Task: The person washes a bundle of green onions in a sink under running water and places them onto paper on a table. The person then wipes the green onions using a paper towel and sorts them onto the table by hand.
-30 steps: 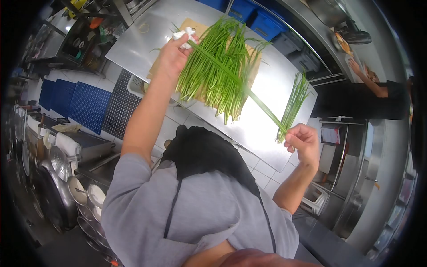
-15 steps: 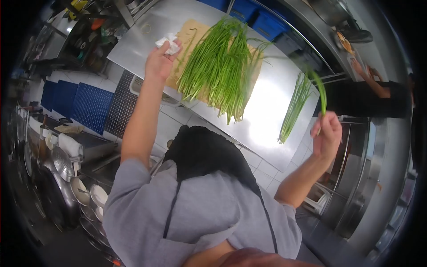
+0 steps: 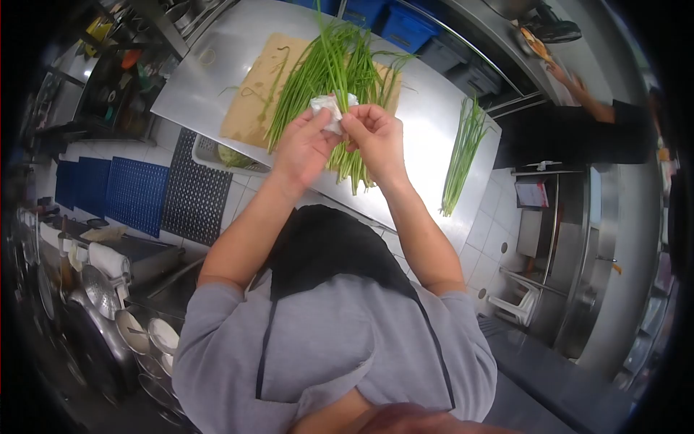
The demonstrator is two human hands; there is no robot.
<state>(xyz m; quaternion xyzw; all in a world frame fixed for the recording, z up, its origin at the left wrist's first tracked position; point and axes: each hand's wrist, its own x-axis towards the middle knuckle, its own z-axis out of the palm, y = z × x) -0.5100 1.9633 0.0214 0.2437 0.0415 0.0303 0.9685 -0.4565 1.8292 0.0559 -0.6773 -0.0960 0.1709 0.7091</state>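
My left hand (image 3: 300, 153) is closed around a crumpled white paper towel (image 3: 324, 113), its fingers bunched over the near side of the pile. Right beside it, my right hand (image 3: 379, 145) pinches a few green onion stalks (image 3: 334, 61) near their lower ends, where they meet the towel. The stalks' tips point away from me. Under and behind both hands lies a large pile of green onions (image 3: 298, 94) on a brown board (image 3: 246, 108). Farther right, a smaller row of green onions (image 3: 460, 159) rests directly on the steel table (image 3: 426, 130).
Blue bins (image 3: 405, 27) stand beneath a shelf beyond the table. A co-worker's arm (image 3: 589, 98) reaches near a pan at the upper right. Blue perforated mats (image 3: 136, 192) are at the left, with ladles and bowls (image 3: 163, 336) lower down. A white stool (image 3: 515, 304) stands at the right.
My right hand has come from beside the small row at the right to the middle, bringing green onion in its fingers. My left hand with the towel has moved right and nearer to meet it.
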